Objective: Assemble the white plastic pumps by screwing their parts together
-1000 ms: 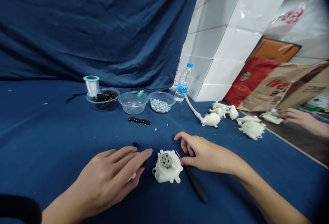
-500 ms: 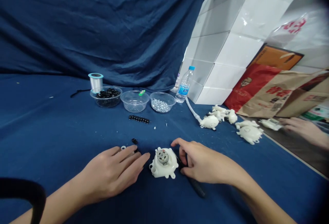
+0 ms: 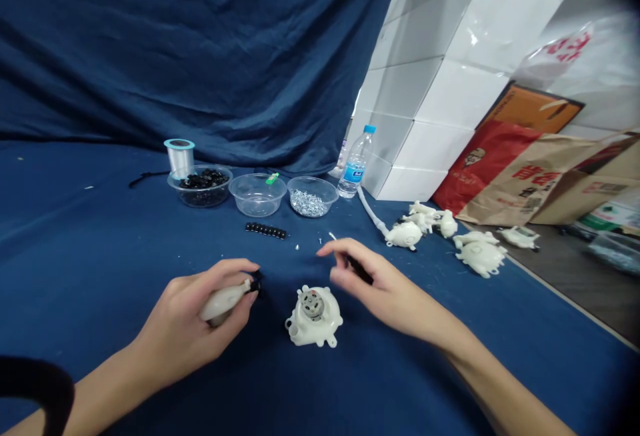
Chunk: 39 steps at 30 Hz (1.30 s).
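Note:
My left hand (image 3: 200,316) is closed around a cream plastic housing part (image 3: 225,301), whose narrow end points right. A small black piece (image 3: 256,283) is at its fingertips, against that end. My right hand (image 3: 373,279) grips a screwdriver (image 3: 359,268) with a black handle; its thin tip shows beyond the index finger, and the rest is hidden in the palm. Between the hands, on the blue cloth, lies a cream pump housing (image 3: 316,329) with a round grey motor (image 3: 312,304) set in its top. Neither hand touches it.
Behind stand clear bowls: one of black parts (image 3: 203,186), one with a green tag (image 3: 257,197), one of screws (image 3: 307,203). A black ribbed strip (image 3: 266,230) lies before them. A water bottle (image 3: 355,166), cream housings (image 3: 480,256) and white boxes (image 3: 425,123) are rightward.
My left hand has lifted the housing part off the cloth, and the small black piece is now at its fingertips. My right hand has picked up the screwdriver. Another person's hand has left the right edge.

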{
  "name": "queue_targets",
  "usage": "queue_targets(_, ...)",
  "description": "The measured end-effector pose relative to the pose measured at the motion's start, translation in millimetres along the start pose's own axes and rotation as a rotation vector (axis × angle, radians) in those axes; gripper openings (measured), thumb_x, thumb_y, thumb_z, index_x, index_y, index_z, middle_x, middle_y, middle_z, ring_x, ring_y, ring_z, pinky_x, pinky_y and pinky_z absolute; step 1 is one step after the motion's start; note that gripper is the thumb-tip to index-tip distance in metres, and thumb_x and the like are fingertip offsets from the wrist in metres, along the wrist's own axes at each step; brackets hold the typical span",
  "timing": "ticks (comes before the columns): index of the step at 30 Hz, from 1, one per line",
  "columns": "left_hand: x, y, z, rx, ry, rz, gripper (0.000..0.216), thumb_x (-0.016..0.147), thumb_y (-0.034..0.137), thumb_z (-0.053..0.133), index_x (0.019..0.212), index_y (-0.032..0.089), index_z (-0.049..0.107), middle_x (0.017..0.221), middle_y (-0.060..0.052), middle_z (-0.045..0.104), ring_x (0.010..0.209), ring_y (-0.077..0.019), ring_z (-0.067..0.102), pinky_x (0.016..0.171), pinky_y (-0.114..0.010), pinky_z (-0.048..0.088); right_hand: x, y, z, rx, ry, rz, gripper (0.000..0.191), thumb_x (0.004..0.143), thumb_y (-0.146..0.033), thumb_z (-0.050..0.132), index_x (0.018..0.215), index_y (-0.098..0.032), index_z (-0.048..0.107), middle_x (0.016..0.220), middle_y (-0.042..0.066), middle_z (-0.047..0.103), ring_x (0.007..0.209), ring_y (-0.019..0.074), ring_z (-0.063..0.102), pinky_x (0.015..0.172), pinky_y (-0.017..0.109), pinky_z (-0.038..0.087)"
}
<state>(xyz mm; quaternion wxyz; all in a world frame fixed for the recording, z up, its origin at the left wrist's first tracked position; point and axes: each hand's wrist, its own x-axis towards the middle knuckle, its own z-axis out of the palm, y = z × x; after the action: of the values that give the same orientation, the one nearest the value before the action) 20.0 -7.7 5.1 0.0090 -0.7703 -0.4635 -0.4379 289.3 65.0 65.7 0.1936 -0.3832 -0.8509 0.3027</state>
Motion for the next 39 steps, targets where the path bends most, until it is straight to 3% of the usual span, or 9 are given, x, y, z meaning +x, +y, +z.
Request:
queue_targets(4, -2, 0, 0, -0.041, -0.008, -0.026, 0.026, 0.093, 0.025, 0.058, 0.119, 0.023, 0.056, 0.101, -0.001, 0.077, 0.070, -0.0109, 0.074, 0.063, -0.019, 0.056, -9, -13, 19, -0.108, -0.131, -0.036, 0.090, 0.053, -0.050, 0.094, 0.133, -0.035, 0.056, 0.117, 0.001, 0.049, 0.089, 0.0185, 0.056, 0.078, 0.032, 0.052)
queue_targets(10, -5, 5, -2, -0.022, -0.003, -0.028, 0.024, 0.091, 0.025, 0.060, 0.115, 0.026, 0.059, 0.109, 0.000, 0.076, 0.077, -0.0117, 0.075, 0.069, -0.019, 0.057, 1, 2, 18, -0.249, -0.051, -0.015, 0.062, 0.056, -0.022, 0.091, 0.114, -0.027, 0.069, 0.102, -0.001, 0.059, 0.087, 0.0187, 0.062, 0.079, 0.032, 0.051)
queue_targets(14, -2, 11, -5, -0.154, -0.010, -0.089, 0.028, 0.090, 0.026, 0.061, 0.118, 0.029, 0.059, 0.102, 0.001, 0.078, 0.063, -0.0107, 0.073, 0.057, -0.017, 0.057, 14, 30, -7, -0.339, 0.142, 0.082, 0.055, 0.068, -0.031, 0.085, 0.118, -0.019, 0.067, 0.105, 0.005, 0.065, 0.084, 0.0205, 0.063, 0.075, 0.034, 0.051)
queue_targets(20, 9, 13, -14, -0.871, -0.059, -0.867, 0.040, 0.085, 0.053, 0.068, 0.111, 0.024, 0.065, 0.082, -0.007, 0.077, 0.070, -0.0235, 0.074, 0.049, -0.026, 0.061, 24, 76, -21, -0.502, 0.316, 0.245, 0.044, 0.087, -0.043, 0.071, 0.121, -0.016, 0.061, 0.112, 0.009, 0.066, 0.092, 0.0223, 0.065, 0.082, 0.042, 0.054)
queue_targets(25, 13, 14, -18, -1.409, -0.151, -1.119, 0.029, 0.086, 0.041, 0.066, 0.100, 0.017, 0.075, 0.084, -0.009, 0.075, 0.083, -0.0292, 0.075, 0.044, -0.027, 0.059, 26, 90, -25, -0.552, 0.369, 0.270, 0.064, 0.077, -0.049, 0.077, 0.129, -0.016, 0.059, 0.114, 0.013, 0.064, 0.099, 0.0298, 0.065, 0.088, 0.048, 0.052)
queue_targets(28, 13, 18, -16, -1.542, -0.206, -1.139, 0.024, 0.088, 0.035, 0.063, 0.096, 0.017, 0.077, 0.082, -0.007, 0.074, 0.083, -0.0259, 0.074, 0.045, -0.024, 0.060, 21, 79, -26, -0.571, 0.418, 0.263, 0.085, 0.067, -0.055, 0.081, 0.138, -0.017, 0.054, 0.119, 0.018, 0.056, 0.092, 0.0361, 0.063, 0.081, 0.053, 0.053)
queue_targets(31, 11, 22, -15, -1.527, -0.232, -1.124, 0.027, 0.091, 0.039, 0.061, 0.098, 0.018, 0.076, 0.087, -0.008, 0.075, 0.085, -0.0259, 0.075, 0.048, -0.024, 0.061, 16, 57, -22, -0.572, 0.514, 0.238, 0.085, 0.076, -0.058, 0.072, 0.147, -0.020, 0.043, 0.125, 0.020, 0.047, 0.081, 0.0328, 0.060, 0.072, 0.056, 0.052)
queue_targets(36, 9, 22, -13, -1.353, -0.201, -1.075, 0.032, 0.086, 0.048, 0.069, 0.096, 0.019, 0.075, 0.084, -0.009, 0.076, 0.076, -0.0237, 0.074, 0.048, -0.023, 0.059, 16, 30, -1, -0.359, 0.568, 0.037, 0.060, 0.097, -0.038, 0.044, 0.149, -0.019, 0.021, 0.114, 0.015, 0.053, 0.071, 0.0209, 0.055, 0.070, 0.041, 0.055)
queue_targets(39, 10, 23, -10, -1.139, -0.131, -0.961, 0.035, 0.082, 0.052, 0.072, 0.092, 0.018, 0.075, 0.081, -0.008, 0.077, 0.066, -0.0180, 0.071, 0.050, -0.020, 0.057, 13, 18, 17, -0.103, 0.512, -0.051, 0.037, 0.101, -0.029, 0.040, 0.137, -0.023, 0.038, 0.106, 0.010, 0.064, 0.068, 0.0167, 0.059, 0.059, 0.030, 0.055)
